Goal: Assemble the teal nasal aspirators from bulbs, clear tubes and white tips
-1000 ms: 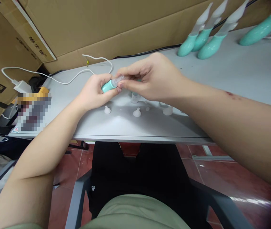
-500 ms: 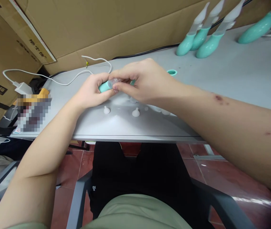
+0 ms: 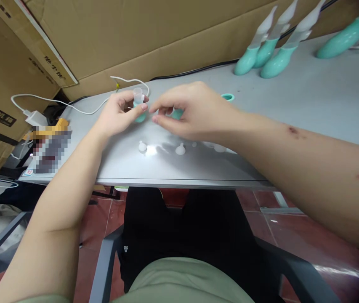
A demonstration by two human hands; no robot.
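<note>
Upright in my left hand (image 3: 120,112) is a small teal piece with a clear top (image 3: 139,96), its thumb and fingers closed round the teal part. My right hand (image 3: 192,110) is just to the right, thumb and index finger apart, touching nothing I can make out. Behind its fingers a teal object (image 3: 177,113) shows partly; whether the hand touches it is hidden. Small white funnel-shaped pieces (image 3: 180,149) lie on the grey table (image 3: 173,170) nearer to me, another one (image 3: 142,146) to their left. A teal ring (image 3: 228,97) lies beyond my right wrist.
Three teal bulbs with clear tubes and white tips (image 3: 274,63) stand at the back right, another teal bulb (image 3: 343,40) further right. A white cable (image 3: 84,112) with a plug and a yellow object (image 3: 61,126) are at the left. Cardboard (image 3: 154,38) stands behind the table.
The teal piece with the clear top has turned upright and moved slightly left in my left hand. My right hand has let go of its clear part, and a gap now separates the hands.
</note>
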